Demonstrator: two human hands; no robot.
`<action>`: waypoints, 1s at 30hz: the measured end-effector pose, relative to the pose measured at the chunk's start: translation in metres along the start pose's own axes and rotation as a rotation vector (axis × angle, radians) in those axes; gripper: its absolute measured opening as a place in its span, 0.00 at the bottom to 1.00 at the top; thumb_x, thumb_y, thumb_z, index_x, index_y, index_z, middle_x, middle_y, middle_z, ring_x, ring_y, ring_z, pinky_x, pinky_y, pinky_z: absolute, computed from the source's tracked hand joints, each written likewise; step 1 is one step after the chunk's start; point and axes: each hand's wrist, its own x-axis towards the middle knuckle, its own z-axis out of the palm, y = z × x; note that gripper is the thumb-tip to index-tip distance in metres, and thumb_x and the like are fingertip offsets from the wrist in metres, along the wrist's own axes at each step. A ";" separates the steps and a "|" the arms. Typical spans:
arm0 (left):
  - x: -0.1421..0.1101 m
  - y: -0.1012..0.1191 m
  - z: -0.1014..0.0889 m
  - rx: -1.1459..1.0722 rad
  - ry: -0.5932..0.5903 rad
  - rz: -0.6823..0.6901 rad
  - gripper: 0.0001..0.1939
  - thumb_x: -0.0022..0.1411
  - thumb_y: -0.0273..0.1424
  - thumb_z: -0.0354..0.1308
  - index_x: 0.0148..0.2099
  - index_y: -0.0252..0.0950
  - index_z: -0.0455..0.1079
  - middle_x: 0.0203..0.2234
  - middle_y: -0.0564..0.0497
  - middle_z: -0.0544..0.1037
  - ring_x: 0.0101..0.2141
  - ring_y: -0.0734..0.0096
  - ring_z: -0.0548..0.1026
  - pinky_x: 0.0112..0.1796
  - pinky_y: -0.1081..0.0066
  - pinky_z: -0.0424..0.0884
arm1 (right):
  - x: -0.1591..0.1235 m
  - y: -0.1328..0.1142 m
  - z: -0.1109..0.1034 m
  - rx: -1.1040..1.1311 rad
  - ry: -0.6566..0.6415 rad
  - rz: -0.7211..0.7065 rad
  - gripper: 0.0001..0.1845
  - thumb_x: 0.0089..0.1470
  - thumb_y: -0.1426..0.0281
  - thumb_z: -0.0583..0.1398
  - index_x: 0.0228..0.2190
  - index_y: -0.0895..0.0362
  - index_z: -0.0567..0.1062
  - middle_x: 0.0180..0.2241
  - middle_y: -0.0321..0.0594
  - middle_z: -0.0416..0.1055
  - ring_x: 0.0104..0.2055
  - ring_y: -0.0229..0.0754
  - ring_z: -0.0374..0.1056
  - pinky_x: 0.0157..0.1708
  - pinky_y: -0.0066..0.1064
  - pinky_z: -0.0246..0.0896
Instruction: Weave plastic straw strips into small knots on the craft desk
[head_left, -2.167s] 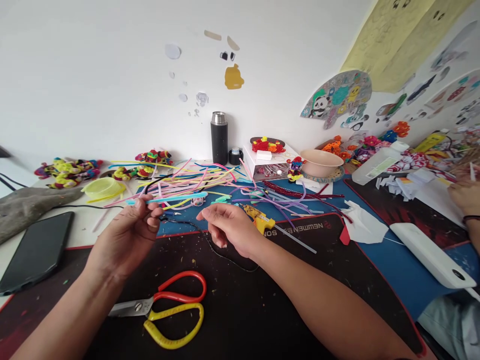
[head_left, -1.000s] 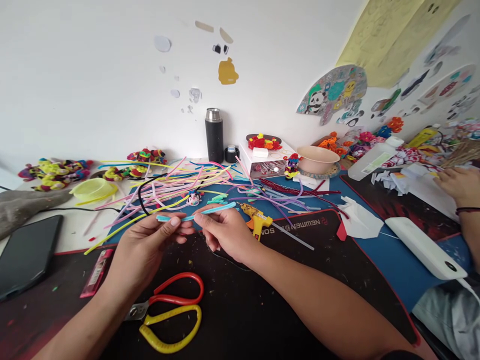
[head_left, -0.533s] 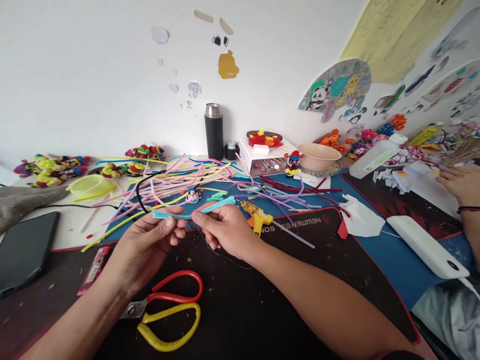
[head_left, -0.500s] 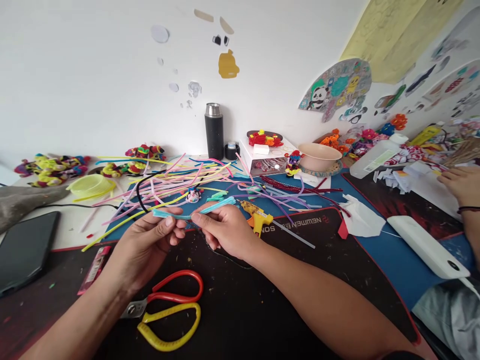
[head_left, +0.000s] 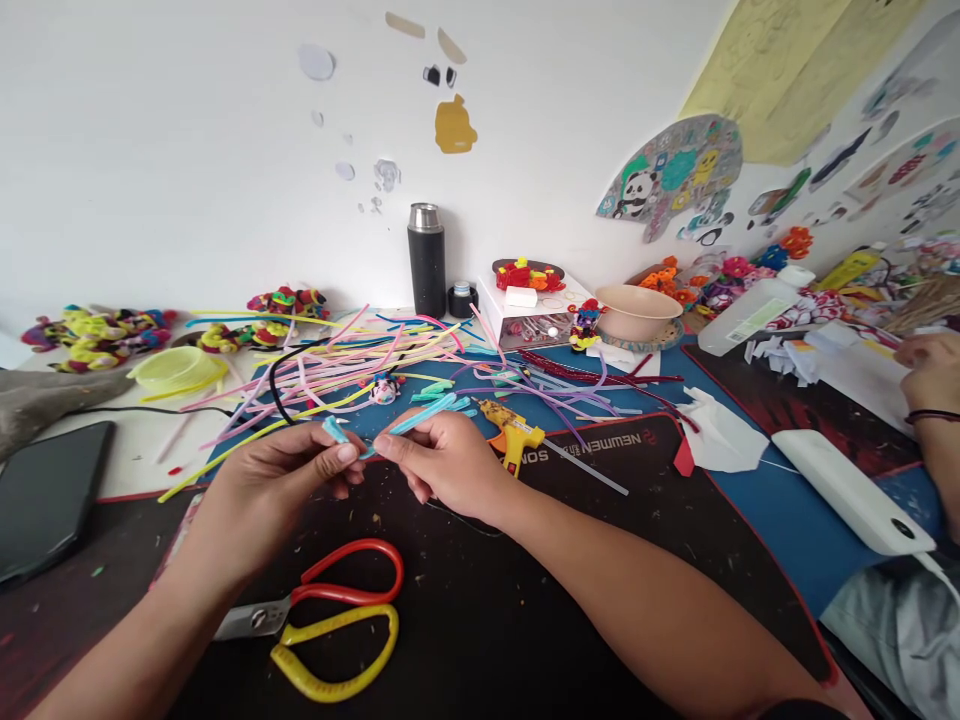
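Light blue pipe cleaners (head_left: 431, 410) run between my two hands above the black desk mat (head_left: 465, 620). My left hand (head_left: 281, 485) pinches their left part between thumb and fingers, with a short end sticking up. Close beside it, my right hand (head_left: 442, 460) pinches the longer part, whose ends fan out up and to the right. Behind the right hand lies a yellow glue gun (head_left: 517, 437). Scissors (head_left: 322, 615) with one red and one yellow handle rest on the mat below my hands. My fingers hide the middle of the pipe cleaners.
Loose pipe cleaners in many colours (head_left: 360, 365) lie behind my hands. A black thermos (head_left: 426, 265) stands by the wall. At left is a dark phone (head_left: 56, 495); at right, a white power bank (head_left: 855, 490). Another person's hand (head_left: 930, 370) is at the far right.
My right hand has joined the left on the light blue pipe cleaners. The strip, nearly straight half a second ago, is now bent between my fingers and its right ends have spread.
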 end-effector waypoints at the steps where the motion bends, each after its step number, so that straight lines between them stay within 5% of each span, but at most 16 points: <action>1: -0.001 0.001 -0.001 0.064 -0.023 0.012 0.26 0.48 0.59 0.79 0.29 0.41 0.85 0.23 0.48 0.85 0.26 0.62 0.80 0.30 0.70 0.77 | 0.000 0.001 0.000 -0.013 0.010 0.006 0.25 0.68 0.48 0.67 0.31 0.55 0.75 0.16 0.27 0.66 0.18 0.34 0.61 0.25 0.27 0.55; 8: -0.005 0.013 0.007 0.375 -0.123 0.049 0.22 0.54 0.54 0.69 0.22 0.43 0.79 0.18 0.51 0.80 0.23 0.64 0.76 0.27 0.71 0.68 | -0.001 0.000 0.004 -0.152 0.034 0.089 0.24 0.68 0.53 0.69 0.29 0.54 0.71 0.16 0.25 0.66 0.18 0.34 0.62 0.26 0.27 0.55; 16: 0.005 0.011 0.011 0.131 -0.270 -0.218 0.24 0.41 0.56 0.78 0.21 0.41 0.78 0.18 0.50 0.80 0.21 0.65 0.74 0.24 0.70 0.71 | 0.000 -0.003 0.002 -0.459 0.081 -0.032 0.17 0.69 0.64 0.68 0.29 0.55 0.73 0.22 0.27 0.65 0.26 0.35 0.60 0.31 0.29 0.49; 24: -0.001 -0.005 0.012 0.342 -0.170 0.017 0.18 0.56 0.49 0.71 0.24 0.44 0.80 0.17 0.51 0.80 0.20 0.62 0.73 0.23 0.70 0.63 | 0.002 0.003 -0.001 -0.616 0.024 -0.040 0.21 0.74 0.62 0.65 0.27 0.54 0.72 0.24 0.32 0.70 0.28 0.38 0.61 0.32 0.32 0.45; 30: -0.003 -0.014 0.016 0.580 -0.076 0.227 0.09 0.57 0.37 0.68 0.24 0.47 0.82 0.16 0.51 0.79 0.19 0.59 0.71 0.25 0.67 0.53 | 0.001 0.007 0.003 -0.813 -0.038 -0.032 0.23 0.74 0.61 0.64 0.26 0.55 0.73 0.29 0.39 0.75 0.32 0.41 0.64 0.32 0.35 0.41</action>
